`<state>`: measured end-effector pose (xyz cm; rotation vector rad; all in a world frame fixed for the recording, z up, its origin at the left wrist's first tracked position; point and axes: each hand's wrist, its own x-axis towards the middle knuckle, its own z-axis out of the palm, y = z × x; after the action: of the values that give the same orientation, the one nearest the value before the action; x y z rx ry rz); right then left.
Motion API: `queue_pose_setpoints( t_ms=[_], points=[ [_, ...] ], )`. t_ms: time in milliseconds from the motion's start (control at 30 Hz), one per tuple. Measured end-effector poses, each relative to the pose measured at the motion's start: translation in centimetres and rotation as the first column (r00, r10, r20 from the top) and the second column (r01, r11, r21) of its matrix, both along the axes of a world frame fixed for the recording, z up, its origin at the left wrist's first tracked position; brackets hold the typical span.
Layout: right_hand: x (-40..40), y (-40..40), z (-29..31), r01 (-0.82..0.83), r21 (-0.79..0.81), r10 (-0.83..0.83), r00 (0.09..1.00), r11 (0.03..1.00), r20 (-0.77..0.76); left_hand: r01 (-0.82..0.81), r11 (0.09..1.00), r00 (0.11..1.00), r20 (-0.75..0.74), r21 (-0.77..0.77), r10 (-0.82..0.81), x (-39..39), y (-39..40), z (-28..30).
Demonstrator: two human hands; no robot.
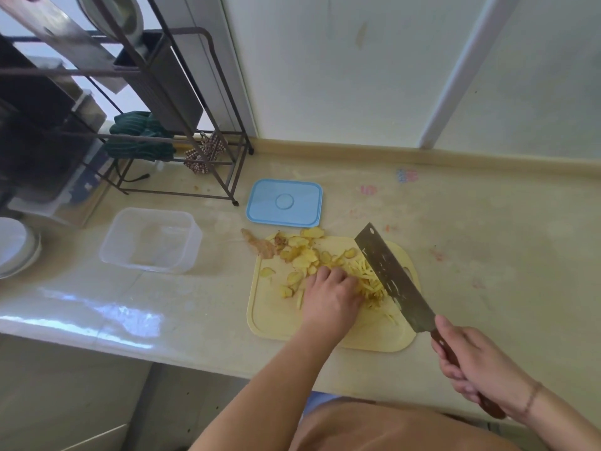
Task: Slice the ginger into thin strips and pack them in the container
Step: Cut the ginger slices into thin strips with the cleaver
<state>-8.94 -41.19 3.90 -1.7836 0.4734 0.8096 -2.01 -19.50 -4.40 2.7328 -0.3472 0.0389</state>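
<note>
From the head camera, the step in hand looks to be cutting ginger slices into strips on the yellow cutting board [270, 317]. The left hand [328, 296] presses down with curled fingers on a stack of ginger slices [300, 255], its knuckles toward the blade; whether the fingertips actually pinch a slice is hidden under the hand, so I read it as a hold rather than a flat push. The right hand [481, 366] is wrapped firmly round the wooden handle of the cleaver [395, 278], whose blade is lifted and tilted, with a heap of cut strips [370, 281] lying between blade and left hand. To do this well, I would keep the fingertips tucked behind the knuckles, let the flat of the blade ride the knuckles, and feed the stack in small, even steps so the strips stay thin. Uncut slices spread from the left hand toward 11 o'clock; a piece of peel [260, 245] lies off the board's corner. The clear container [151, 240] sits at 9 o'clock of the board, well apart and holding no ginger, and its blue lid [284, 203] lies at 12 o'clock. The surface is a glossy beige counter [487, 255] against a pale wall, with a dark wire rack [182, 125] at 10 o'clock holding a green cloth.
</note>
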Motion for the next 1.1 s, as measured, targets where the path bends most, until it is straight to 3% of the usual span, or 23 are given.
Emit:
queue_pose_setpoints(
  t_ms=[133, 267, 367, 433, 633, 800, 1000, 1100],
  points=[
    [-0.4, -0.3, -0.2, 0.037, 0.011, -0.037, 0.999, 0.999, 0.005, 0.056, 0.997, 0.997, 0.043, 0.056, -0.059, -0.1, 0.3, -0.4],
    [-0.6, -0.5, -0.2, 0.051, 0.004, -0.051, 0.999, 0.999, 0.001, 0.030, 0.994, 1.000, 0.013, -0.102, -0.029, -0.5, 1.5, -0.1],
    [-0.6, -0.6, -0.2, 0.052, 0.011, -0.052, 0.999, 0.999, -0.002, -0.191, 0.928, 0.976, -0.160, -0.320, 0.146, -1.2, 3.4, 1.2],
    [-0.5, -0.5, -0.2, 0.050, 0.014, -0.050, 0.999, 0.999, -0.008, -0.340, 0.873, 0.921, -0.312, -0.351, 0.233, -1.6, 5.2, 2.1],
    [-0.3, 0.2, -0.3, 0.023, 0.013, -0.023, 1.000, 1.000, -0.018, -0.403, 0.855, 0.859, -0.457, -0.327, 0.230, -1.6, 7.0, 1.9],
    [-0.1, 0.7, 0.1, -0.024, -0.003, 0.024, 1.000, 1.000, -0.014, -0.355, 0.895, 0.876, -0.430, -0.269, 0.218, -1.4, 6.2, 1.7],
    [-0.2, 0.6, 0.2, -0.042, 0.005, 0.043, 0.999, 0.999, -0.022, -0.237, 0.963, 0.954, -0.217, -0.128, 0.206, -2.0, 6.4, 0.7],
    [-0.2, 0.4, 0.3, -0.049, 0.001, 0.049, 0.999, 0.999, -0.021, -0.249, 0.964, 0.946, -0.238, -0.091, 0.222, -2.7, 6.0, 1.1]
  ],
)
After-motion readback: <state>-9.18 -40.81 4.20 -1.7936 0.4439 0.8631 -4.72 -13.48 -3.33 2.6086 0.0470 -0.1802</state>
